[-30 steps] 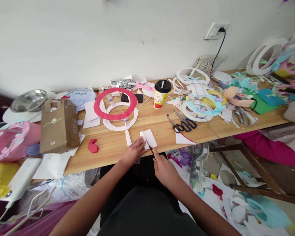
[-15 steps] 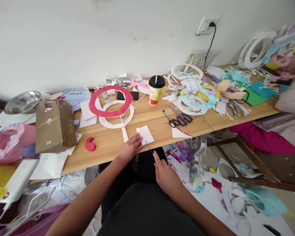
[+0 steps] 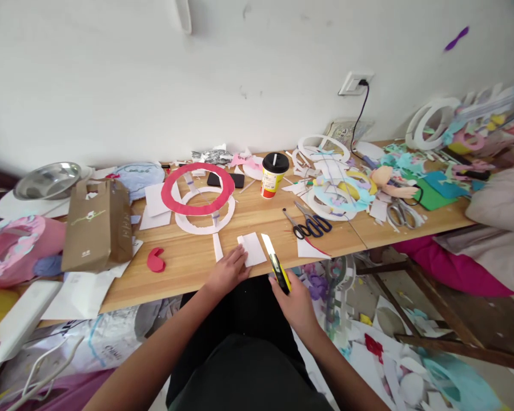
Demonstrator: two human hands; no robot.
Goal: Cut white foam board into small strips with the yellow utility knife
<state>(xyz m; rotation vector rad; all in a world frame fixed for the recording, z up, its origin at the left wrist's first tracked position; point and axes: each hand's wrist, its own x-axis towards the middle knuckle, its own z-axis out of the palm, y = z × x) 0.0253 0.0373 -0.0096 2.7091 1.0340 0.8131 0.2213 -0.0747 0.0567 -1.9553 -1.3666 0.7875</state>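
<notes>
My left hand (image 3: 228, 272) lies on the table near its front edge, fingers flat and touching the left side of a white card (image 3: 254, 250). A narrow strip stands out along that side of the card. In my right hand (image 3: 297, 302) is a yellow and black utility knife (image 3: 280, 275), its wide blade out, pointing up and left. The blade is just right of the card and apart from it. A white paper strip (image 3: 217, 247) lies left of the card. Behind it, a red ring (image 3: 169, 200) is raised over a white ring (image 3: 184, 224) on small posts.
Two pairs of scissors (image 3: 314, 224) lie to the right, with a lidded cup (image 3: 269, 185) behind. A phone (image 3: 214, 180) is at the back. On the left are a red paper scrap (image 3: 156, 260), a paper bag (image 3: 95, 234) and a metal bowl (image 3: 47, 180). Another person's sleeve (image 3: 503, 200) shows at the right.
My right hand has lifted the knife off the card's front edge and moved right, turning the blade into view. My left hand stays on the card. The view has tilted up.
</notes>
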